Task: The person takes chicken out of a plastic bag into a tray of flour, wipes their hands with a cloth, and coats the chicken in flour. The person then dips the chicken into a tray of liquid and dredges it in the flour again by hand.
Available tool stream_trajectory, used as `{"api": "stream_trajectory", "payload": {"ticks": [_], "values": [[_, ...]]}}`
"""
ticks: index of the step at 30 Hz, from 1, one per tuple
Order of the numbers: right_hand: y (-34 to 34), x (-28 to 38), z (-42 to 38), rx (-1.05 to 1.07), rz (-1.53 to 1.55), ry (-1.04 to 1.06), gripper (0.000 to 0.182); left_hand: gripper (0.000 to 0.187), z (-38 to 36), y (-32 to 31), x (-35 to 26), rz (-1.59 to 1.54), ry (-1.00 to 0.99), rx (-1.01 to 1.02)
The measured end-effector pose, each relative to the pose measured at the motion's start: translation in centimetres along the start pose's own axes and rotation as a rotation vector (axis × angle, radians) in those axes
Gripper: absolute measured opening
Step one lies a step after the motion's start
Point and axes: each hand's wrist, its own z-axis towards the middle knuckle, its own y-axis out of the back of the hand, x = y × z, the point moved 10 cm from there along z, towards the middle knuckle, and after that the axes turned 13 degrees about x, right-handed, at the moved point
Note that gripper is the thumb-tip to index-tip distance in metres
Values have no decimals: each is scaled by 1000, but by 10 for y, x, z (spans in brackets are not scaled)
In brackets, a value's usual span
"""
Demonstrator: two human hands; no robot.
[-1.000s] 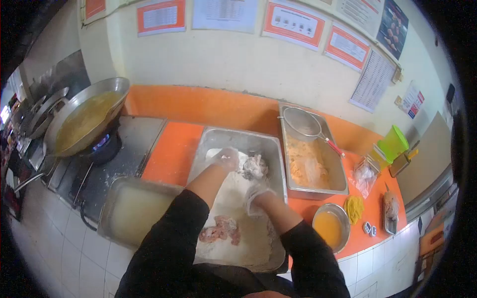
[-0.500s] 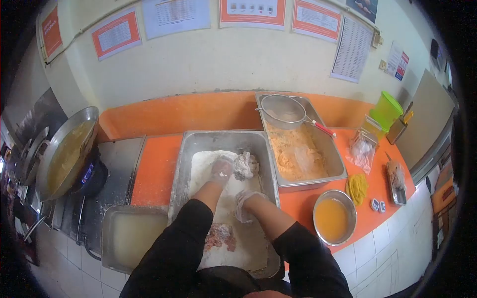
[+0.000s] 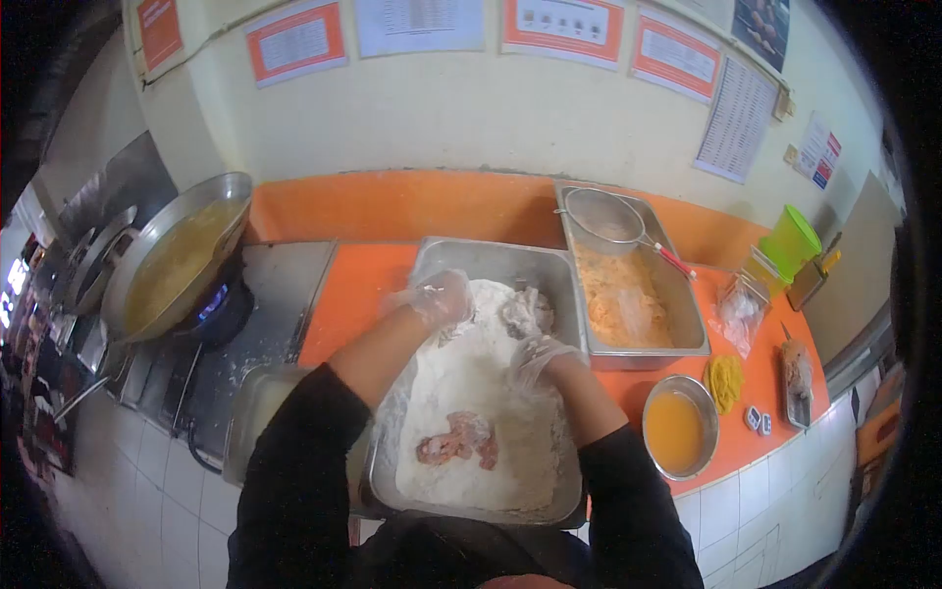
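A deep metal tray [image 3: 381, 432] holds white flour [image 3: 446, 378]. My left hand [image 3: 444, 298], in a clear plastic glove, is over the tray's left side, and its fingers are too unclear to read. My right hand [image 3: 542, 361], also gloved, is at the tray's right side, just below a flour-coated piece [image 3: 528, 312]; whether it grips anything is hidden. Nearer my body, a reddish raw meat piece [image 3: 459, 442] lies partly floured on the flour.
Left, a large wok of oil [image 3: 182, 263] sits over a lit burner [image 3: 214, 302]. A tray of orange coating [image 3: 623, 294] with a sieve [image 3: 603, 216] stands right, near a bowl of orange liquid [image 3: 677, 432], yellow cloth [image 3: 724, 383] and pale-liquid tray [image 3: 240, 427].
My left hand has moved left and up from the flour toward the tray's left edge. My right hand has moved up beside the coated piece. The camera view has shifted.
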Motion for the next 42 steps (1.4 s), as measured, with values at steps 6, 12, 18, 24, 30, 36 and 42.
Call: {"api": "stream_trajectory", "payload": {"ticks": [6,12,18,24,30,36,42], "values": [[79,21,-23,-461,-131,-4,46,10,-149,14,78,-798,251,-146],[145,136,-42,-51,204,56,45,13,-278,43,67,-619,170,97],[135,272,40,-31,-55,285,32,19,-376,-55,1,-1133,600,290],[28,344,154,-47,-473,580,20,13,-411,-106,-113,-1198,658,497],[-69,338,227,-34,-823,720,20,13,-380,-158,-166,-1339,695,517],[-5,322,202,108,-210,657,36,16,-381,-134,-144,-1150,496,430],[114,310,41,34,28,300,48,34,-410,-112,-73,-1302,536,633]]}}
